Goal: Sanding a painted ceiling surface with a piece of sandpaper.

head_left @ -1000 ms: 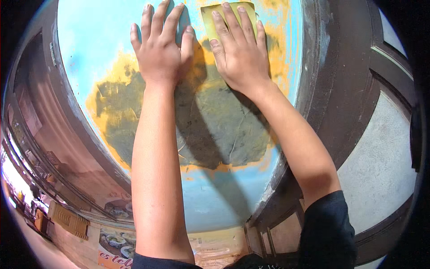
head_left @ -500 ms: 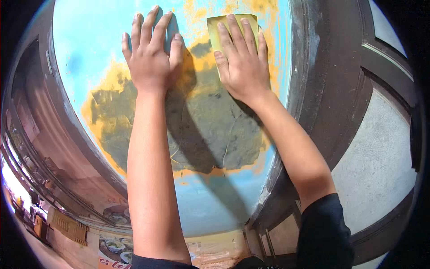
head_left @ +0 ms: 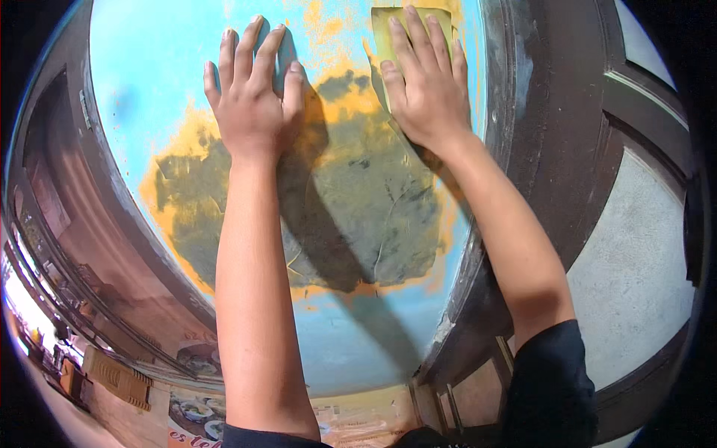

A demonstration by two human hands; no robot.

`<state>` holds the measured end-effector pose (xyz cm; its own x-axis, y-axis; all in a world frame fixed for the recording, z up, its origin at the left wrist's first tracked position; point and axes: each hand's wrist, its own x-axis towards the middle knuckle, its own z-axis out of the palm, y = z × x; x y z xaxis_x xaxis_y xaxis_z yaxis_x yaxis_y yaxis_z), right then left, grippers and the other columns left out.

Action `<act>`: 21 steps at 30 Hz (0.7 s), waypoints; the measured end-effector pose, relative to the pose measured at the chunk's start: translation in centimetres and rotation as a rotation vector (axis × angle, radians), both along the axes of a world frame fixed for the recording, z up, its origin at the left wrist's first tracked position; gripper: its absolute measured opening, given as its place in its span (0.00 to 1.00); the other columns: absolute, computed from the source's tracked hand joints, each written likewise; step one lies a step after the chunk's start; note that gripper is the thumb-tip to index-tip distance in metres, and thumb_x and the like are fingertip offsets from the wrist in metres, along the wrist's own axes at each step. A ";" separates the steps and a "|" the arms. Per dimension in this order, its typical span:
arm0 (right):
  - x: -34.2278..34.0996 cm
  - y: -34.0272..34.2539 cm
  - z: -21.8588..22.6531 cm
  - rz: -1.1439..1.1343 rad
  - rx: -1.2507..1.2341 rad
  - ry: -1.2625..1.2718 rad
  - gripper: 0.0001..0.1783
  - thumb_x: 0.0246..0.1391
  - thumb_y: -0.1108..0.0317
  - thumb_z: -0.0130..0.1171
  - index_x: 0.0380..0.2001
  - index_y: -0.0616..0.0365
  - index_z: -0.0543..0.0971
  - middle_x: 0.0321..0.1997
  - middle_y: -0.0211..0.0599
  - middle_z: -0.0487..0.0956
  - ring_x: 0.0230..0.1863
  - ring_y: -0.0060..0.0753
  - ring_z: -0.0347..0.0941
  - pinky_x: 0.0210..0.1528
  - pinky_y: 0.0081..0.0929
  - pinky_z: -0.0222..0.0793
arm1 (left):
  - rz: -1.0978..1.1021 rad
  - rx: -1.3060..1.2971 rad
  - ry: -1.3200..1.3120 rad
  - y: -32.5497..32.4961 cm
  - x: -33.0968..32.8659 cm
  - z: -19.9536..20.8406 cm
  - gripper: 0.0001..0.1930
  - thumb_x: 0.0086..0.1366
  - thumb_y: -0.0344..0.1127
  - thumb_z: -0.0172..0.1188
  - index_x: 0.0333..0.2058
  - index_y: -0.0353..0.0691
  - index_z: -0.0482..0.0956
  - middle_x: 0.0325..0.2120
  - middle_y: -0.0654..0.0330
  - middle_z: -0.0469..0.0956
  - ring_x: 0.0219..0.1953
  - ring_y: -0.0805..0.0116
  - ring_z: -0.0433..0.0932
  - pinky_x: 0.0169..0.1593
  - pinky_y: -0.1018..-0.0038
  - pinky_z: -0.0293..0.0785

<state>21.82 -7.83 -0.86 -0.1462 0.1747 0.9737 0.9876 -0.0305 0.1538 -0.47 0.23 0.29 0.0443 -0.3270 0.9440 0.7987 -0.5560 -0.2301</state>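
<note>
A light-blue painted panel fills the middle, with orange showing through around a large dark grey-brown patch. On its upper left, my left hand lies flat against the blue surface, fingers spread and holding nothing. Higher on the right, my right hand presses a yellowish sheet of sandpaper to the panel under outstretched fingers. The sheet's top edge shows beyond the fingertips; its middle is hidden under the palm. Both forearms reach up from below, and the left one covers part of the patch.
Dark wooden framing borders the panel on the right, with a pale grey panel set in it. At the left stands a brown frame. A printed food poster shows at the lower left.
My right hand has slid up and to the right with the sandpaper, nearer the panel's right edge. The left hand stays at nearly the same place.
</note>
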 end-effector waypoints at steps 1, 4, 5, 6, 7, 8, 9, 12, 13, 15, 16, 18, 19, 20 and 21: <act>0.3 0.1 0.7 0.030 -0.014 0.002 0.36 0.73 0.49 0.39 0.77 0.56 0.56 0.84 0.46 0.46 0.83 0.54 0.38 0.80 0.57 0.32 | 0.003 0.000 0.002 -0.1 0.0 0.1 0.25 0.66 0.49 0.57 0.62 0.63 0.77 0.68 0.69 0.70 0.73 0.56 0.62 0.75 0.45 0.47; 0.8 -0.4 3.9 0.179 -0.056 0.056 0.36 0.72 0.51 0.40 0.77 0.55 0.57 0.84 0.42 0.47 0.83 0.51 0.39 0.81 0.53 0.31 | 0.022 -0.021 -0.002 -0.2 0.1 0.1 0.25 0.65 0.49 0.57 0.62 0.63 0.77 0.68 0.69 0.69 0.74 0.56 0.61 0.75 0.45 0.47; 1.1 -0.4 5.1 0.156 -0.036 0.061 0.36 0.73 0.51 0.40 0.77 0.56 0.57 0.84 0.42 0.48 0.83 0.51 0.39 0.81 0.53 0.31 | 0.028 -0.017 -0.003 -0.2 0.0 0.2 0.25 0.65 0.49 0.57 0.62 0.63 0.77 0.69 0.69 0.69 0.74 0.55 0.62 0.75 0.44 0.47; 1.3 -0.3 5.5 0.132 -0.022 0.068 0.36 0.73 0.51 0.40 0.77 0.56 0.57 0.84 0.42 0.48 0.83 0.50 0.40 0.81 0.52 0.31 | 0.032 -0.020 -0.003 -0.2 -0.1 0.1 0.25 0.65 0.49 0.57 0.62 0.63 0.77 0.69 0.69 0.69 0.73 0.55 0.62 0.75 0.44 0.47; 1.4 -0.2 5.3 0.132 -0.025 0.068 0.36 0.73 0.51 0.40 0.77 0.56 0.57 0.84 0.42 0.48 0.83 0.50 0.40 0.81 0.52 0.31 | 0.019 -0.022 -0.003 -0.2 0.0 0.0 0.25 0.65 0.49 0.57 0.61 0.63 0.77 0.68 0.69 0.69 0.73 0.55 0.62 0.74 0.44 0.48; 1.5 -0.2 4.8 0.135 -0.023 0.086 0.36 0.73 0.51 0.40 0.77 0.57 0.57 0.84 0.43 0.48 0.83 0.51 0.39 0.81 0.52 0.31 | 0.019 -0.025 -0.004 -0.1 0.0 0.0 0.25 0.65 0.49 0.57 0.61 0.63 0.77 0.68 0.69 0.69 0.73 0.55 0.62 0.74 0.44 0.48; 1.7 -0.2 4.2 0.136 -0.021 0.105 0.36 0.73 0.51 0.40 0.77 0.58 0.56 0.83 0.44 0.48 0.83 0.51 0.39 0.81 0.52 0.31 | 0.016 -0.013 -0.003 0.0 0.1 0.1 0.25 0.65 0.49 0.57 0.61 0.63 0.77 0.68 0.70 0.69 0.73 0.56 0.62 0.74 0.44 0.48; 3.2 1.9 -0.8 0.063 0.249 -0.081 0.32 0.73 0.51 0.40 0.76 0.47 0.60 0.83 0.36 0.52 0.82 0.48 0.44 0.80 0.57 0.35 | -0.003 -0.002 -0.007 -0.1 0.1 0.1 0.24 0.65 0.49 0.57 0.61 0.64 0.78 0.68 0.71 0.70 0.73 0.57 0.63 0.74 0.45 0.49; 3.5 1.9 -1.3 0.061 0.250 -0.085 0.32 0.73 0.51 0.40 0.76 0.47 0.60 0.83 0.36 0.52 0.82 0.48 0.44 0.80 0.57 0.35 | 0.001 -0.004 -0.011 0.0 0.2 0.1 0.24 0.65 0.49 0.57 0.61 0.64 0.78 0.68 0.71 0.70 0.73 0.57 0.63 0.74 0.45 0.49; 3.7 1.8 -1.7 0.048 0.195 -0.093 0.33 0.74 0.50 0.39 0.77 0.46 0.58 0.83 0.36 0.51 0.83 0.48 0.43 0.80 0.55 0.35 | 0.004 -0.004 -0.013 0.0 0.2 0.0 0.24 0.65 0.49 0.58 0.61 0.64 0.78 0.68 0.71 0.70 0.73 0.57 0.63 0.74 0.45 0.49; 3.6 1.7 -1.4 0.048 0.196 -0.093 0.33 0.74 0.50 0.39 0.77 0.46 0.58 0.83 0.36 0.51 0.83 0.48 0.43 0.80 0.55 0.35 | 0.004 -0.002 -0.013 0.1 0.0 0.0 0.24 0.65 0.49 0.58 0.61 0.64 0.78 0.68 0.71 0.70 0.73 0.57 0.63 0.74 0.45 0.49; 3.7 1.8 0.1 0.058 0.190 -0.086 0.34 0.74 0.49 0.39 0.77 0.47 0.57 0.83 0.36 0.51 0.83 0.48 0.43 0.80 0.55 0.34 | 0.019 0.006 -0.018 0.1 -0.1 0.1 0.25 0.64 0.49 0.58 0.61 0.64 0.77 0.68 0.71 0.70 0.73 0.58 0.63 0.74 0.45 0.49; 4.0 1.7 1.1 0.017 0.201 -0.118 0.35 0.74 0.46 0.40 0.77 0.47 0.58 0.83 0.37 0.51 0.83 0.49 0.43 0.80 0.56 0.35 | 0.016 0.021 -0.010 0.2 -0.1 0.1 0.25 0.65 0.49 0.58 0.61 0.64 0.78 0.68 0.71 0.70 0.73 0.58 0.63 0.74 0.45 0.50; 4.3 1.3 1.6 0.015 0.201 -0.117 0.35 0.74 0.46 0.40 0.77 0.47 0.58 0.83 0.37 0.51 0.83 0.49 0.43 0.80 0.56 0.35 | 0.014 0.021 -0.009 0.3 -0.1 0.2 0.25 0.65 0.49 0.58 0.61 0.64 0.78 0.68 0.71 0.70 0.73 0.58 0.63 0.74 0.45 0.50; 3.8 0.4 2.5 0.097 0.075 -0.046 0.36 0.73 0.48 0.41 0.77 0.54 0.56 0.83 0.42 0.49 0.83 0.51 0.40 0.81 0.54 0.33 | 0.017 0.022 -0.005 0.3 -0.3 0.1 0.24 0.65 0.49 0.58 0.61 0.64 0.78 0.68 0.71 0.70 0.72 0.57 0.64 0.74 0.45 0.50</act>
<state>25.65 -7.48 1.61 -0.2033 0.0842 0.9755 0.9785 0.0512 0.1996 -0.81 0.53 0.37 0.0450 -0.3467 0.9369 0.8093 -0.5371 -0.2377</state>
